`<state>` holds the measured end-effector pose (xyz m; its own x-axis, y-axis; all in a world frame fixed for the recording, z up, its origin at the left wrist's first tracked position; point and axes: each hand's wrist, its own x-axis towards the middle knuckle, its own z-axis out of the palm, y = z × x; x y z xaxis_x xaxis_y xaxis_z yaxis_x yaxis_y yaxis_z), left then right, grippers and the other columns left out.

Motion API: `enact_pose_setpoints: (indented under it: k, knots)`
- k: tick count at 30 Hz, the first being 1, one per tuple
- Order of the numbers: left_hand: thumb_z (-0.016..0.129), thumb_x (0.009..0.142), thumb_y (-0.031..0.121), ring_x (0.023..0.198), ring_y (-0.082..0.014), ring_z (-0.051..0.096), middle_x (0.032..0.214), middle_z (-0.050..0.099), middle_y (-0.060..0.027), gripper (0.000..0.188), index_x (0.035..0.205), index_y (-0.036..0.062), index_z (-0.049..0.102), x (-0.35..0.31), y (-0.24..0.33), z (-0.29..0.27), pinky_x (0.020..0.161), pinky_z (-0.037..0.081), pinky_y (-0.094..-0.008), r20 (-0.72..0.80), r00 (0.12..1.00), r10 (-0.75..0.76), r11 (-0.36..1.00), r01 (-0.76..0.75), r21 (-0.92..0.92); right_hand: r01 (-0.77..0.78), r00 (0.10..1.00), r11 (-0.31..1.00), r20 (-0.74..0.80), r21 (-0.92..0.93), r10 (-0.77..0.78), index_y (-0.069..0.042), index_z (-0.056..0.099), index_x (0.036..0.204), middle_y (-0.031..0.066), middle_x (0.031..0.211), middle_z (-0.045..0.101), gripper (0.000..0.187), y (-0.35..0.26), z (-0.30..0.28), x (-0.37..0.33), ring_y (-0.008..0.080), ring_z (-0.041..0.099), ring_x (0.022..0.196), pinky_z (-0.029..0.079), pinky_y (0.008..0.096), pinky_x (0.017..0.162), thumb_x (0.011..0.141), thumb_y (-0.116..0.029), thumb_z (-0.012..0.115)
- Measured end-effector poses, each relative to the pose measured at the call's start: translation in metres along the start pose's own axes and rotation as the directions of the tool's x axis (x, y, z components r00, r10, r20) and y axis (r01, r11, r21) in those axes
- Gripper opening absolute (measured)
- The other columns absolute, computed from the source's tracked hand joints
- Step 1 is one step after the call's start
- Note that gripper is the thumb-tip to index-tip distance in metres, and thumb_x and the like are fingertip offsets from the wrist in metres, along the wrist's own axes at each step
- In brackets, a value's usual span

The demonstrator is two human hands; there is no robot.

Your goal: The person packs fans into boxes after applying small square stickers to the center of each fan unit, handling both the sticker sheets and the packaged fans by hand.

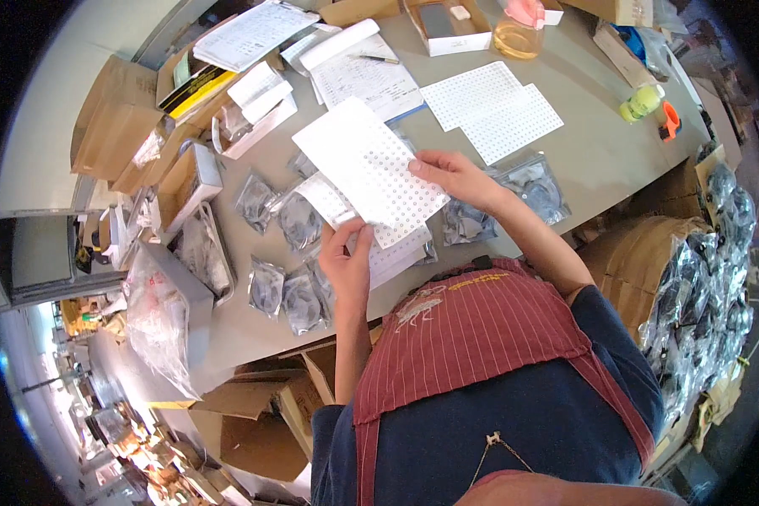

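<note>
My right hand (454, 175) pinches the right edge of a white sheet of small round stickers (364, 169), held up above the table. Near the sheet's lower left edge, the thumb and fingers of my left hand (346, 251) close on a smaller white sticker sheet (325, 199). Part of that smaller sheet is hidden under the big one. Below both, another sticker sheet (392, 263) lies close to my apron. Clear plastic bags with dark parts inside lie around the hands, among them one bag (300, 221) left of the sheets and another (465, 221) under my right forearm.
Two more sticker sheets (506, 110) lie farther back, beside a clipboard with a written form (364, 72) and a pen. A jar of amber liquid (517, 40), a yellow-green bottle (642, 103) and an orange tape dispenser (670, 122) stand at the right. Boxes crowd the left.
</note>
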<state>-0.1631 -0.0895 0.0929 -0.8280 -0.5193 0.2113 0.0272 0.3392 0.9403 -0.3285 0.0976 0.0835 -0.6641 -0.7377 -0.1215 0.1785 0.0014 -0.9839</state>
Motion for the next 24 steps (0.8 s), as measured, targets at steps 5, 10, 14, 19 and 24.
enact_pose_setpoints:
  k: [5, 10, 14, 19, 24]
  knots:
    - [0.07, 0.08, -0.002, 0.097, -0.0188, 0.059, 0.104, 0.061, -0.0093, 0.013, 0.093, -0.0036, 0.069, -0.002, 0.002, -0.009, 0.086, 0.045, -0.0276, -0.069, 0.996, -0.064, 0.997, 0.066, 0.03, 0.018, 0.996, 0.994, -0.088, 0.11, -0.008, 0.001, 0.064, 0.109, 0.0087, 0.098, 0.067, 0.047, 0.008, -0.008, 0.005, 0.0177, 0.063, 0.091, 0.049, 0.0303, 0.086, 0.103, -0.041, 0.043]
    - [0.07, 0.081, -0.001, 0.095, -0.0176, 0.058, 0.101, 0.06, -0.0079, 0.014, 0.094, -0.0044, 0.069, -0.007, -0.008, -0.026, 0.085, 0.045, -0.0279, -0.127, 0.987, -0.098, 0.995, 0.102, 0.022, -0.075, 0.988, 0.964, -0.114, 0.257, 0.107, -0.001, 0.065, 0.102, 0.0074, 0.089, 0.065, 0.046, 0.015, -0.023, -0.01, 0.0171, 0.063, 0.084, 0.051, 0.0311, 0.081, 0.103, -0.041, 0.042]
    - [0.071, 0.08, -0.001, 0.092, -0.0167, 0.058, 0.098, 0.06, -0.0074, 0.016, 0.095, -0.005, 0.07, -0.012, -0.009, -0.03, 0.083, 0.044, -0.0277, -0.174, 0.97, -0.168, 0.982, 0.18, 0.052, -0.129, 0.981, 0.922, -0.089, 0.365, 0.172, -0.002, 0.066, 0.097, 0.0065, 0.086, 0.065, 0.045, 0.02, -0.034, -0.022, 0.0155, 0.062, 0.079, 0.051, 0.0286, 0.077, 0.101, -0.043, 0.048]
    - [0.072, 0.079, 0.0, 0.094, -0.0169, 0.058, 0.1, 0.061, -0.008, 0.017, 0.096, -0.0042, 0.07, -0.012, -0.012, -0.027, 0.085, 0.044, -0.0266, -0.171, 0.981, -0.086, 0.994, 0.097, 0.058, -0.136, 0.972, 0.926, -0.134, 0.352, 0.194, -0.004, 0.065, 0.097, 0.004, 0.084, 0.065, 0.036, 0.026, -0.041, -0.034, 0.0136, 0.062, 0.077, 0.05, 0.0279, 0.075, 0.1, -0.037, 0.052]
    - [0.073, 0.08, 0.0, 0.094, -0.0164, 0.058, 0.099, 0.062, -0.0077, 0.015, 0.094, -0.0038, 0.071, -0.015, -0.011, -0.029, 0.086, 0.044, -0.0266, -0.195, 0.973, -0.126, 0.992, 0.129, 0.0, -0.096, 0.962, 0.925, -0.205, 0.366, 0.181, -0.005, 0.064, 0.091, 0.0033, 0.082, 0.063, 0.03, 0.019, -0.044, -0.049, 0.0129, 0.061, 0.075, 0.049, 0.0277, 0.073, 0.099, -0.031, 0.053]
